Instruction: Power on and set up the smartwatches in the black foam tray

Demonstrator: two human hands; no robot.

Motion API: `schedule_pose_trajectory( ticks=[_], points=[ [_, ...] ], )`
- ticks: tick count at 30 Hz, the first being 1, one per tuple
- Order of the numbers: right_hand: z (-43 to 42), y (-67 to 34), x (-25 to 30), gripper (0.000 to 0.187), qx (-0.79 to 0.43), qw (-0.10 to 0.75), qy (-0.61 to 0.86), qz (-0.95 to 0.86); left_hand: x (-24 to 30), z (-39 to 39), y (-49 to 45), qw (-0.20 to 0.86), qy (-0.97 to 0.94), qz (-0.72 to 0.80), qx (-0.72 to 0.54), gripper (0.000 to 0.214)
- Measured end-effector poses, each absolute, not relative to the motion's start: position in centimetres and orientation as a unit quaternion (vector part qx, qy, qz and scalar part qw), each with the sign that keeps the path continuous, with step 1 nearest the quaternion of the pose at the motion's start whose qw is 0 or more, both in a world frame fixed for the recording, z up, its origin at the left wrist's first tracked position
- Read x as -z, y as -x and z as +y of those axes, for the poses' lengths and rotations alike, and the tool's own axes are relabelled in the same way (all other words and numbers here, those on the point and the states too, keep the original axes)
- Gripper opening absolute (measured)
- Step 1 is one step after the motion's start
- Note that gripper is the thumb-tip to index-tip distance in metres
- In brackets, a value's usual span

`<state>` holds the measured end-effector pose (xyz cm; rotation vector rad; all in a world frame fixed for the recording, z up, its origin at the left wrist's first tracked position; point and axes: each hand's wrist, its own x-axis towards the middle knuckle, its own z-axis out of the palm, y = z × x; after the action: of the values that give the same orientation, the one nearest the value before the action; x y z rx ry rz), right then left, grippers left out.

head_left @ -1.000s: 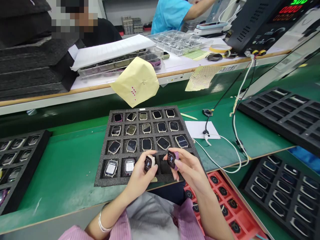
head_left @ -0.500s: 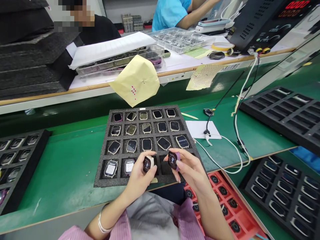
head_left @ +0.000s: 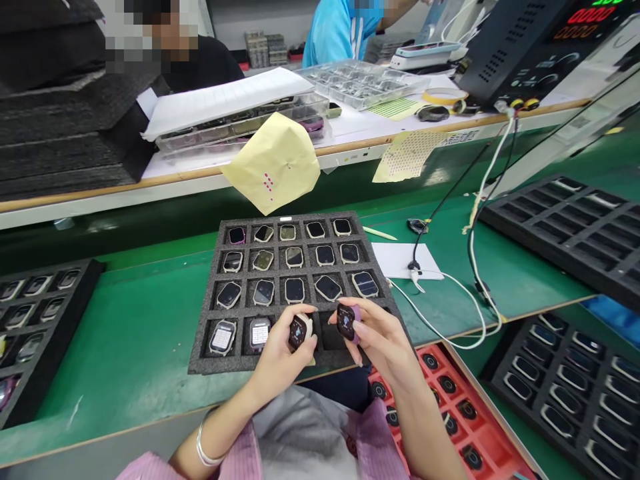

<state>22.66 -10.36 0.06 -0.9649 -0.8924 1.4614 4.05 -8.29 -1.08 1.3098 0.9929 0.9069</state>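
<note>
My left hand (head_left: 283, 350) is closed around a white-cased smartwatch (head_left: 299, 331), its dark screen lit with a small picture. Between the fingers of my right hand (head_left: 383, 337) is a purple-cased smartwatch (head_left: 346, 321), also with its screen lit. Neither watch has a strap that I can see. Both are held just above the front row of a black foam tray (head_left: 195, 357). Watches lie in most of its compartments; two in the front row, such as the watch at the left corner (head_left: 223, 337), show white screens. My hands hide part of that row.
Another foam tray (head_left: 83, 293) with watches lies left, and more stand right. A red tray (head_left: 493, 427) of round pieces sits low by my right arm. White cables (head_left: 465, 345) loop over the green bench. Behind are a shelf, a power supply (head_left: 505, 60) and two people.
The white-cased watch in my left hand has turned slightly, so more of its screen faces me. My right hand and the purple-cased watch have hardly moved.
</note>
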Motion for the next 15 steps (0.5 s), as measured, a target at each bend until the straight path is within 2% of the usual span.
schedule_pose_trajectory(
  ticks=[15],
  points=[
    [-10.43,-22.55,-0.12,0.033,-0.614,0.554,0.413,-0.381,1.23,-8.49,-3.99,0.589,-0.546,0.421,-0.421,0.029]
  ],
)
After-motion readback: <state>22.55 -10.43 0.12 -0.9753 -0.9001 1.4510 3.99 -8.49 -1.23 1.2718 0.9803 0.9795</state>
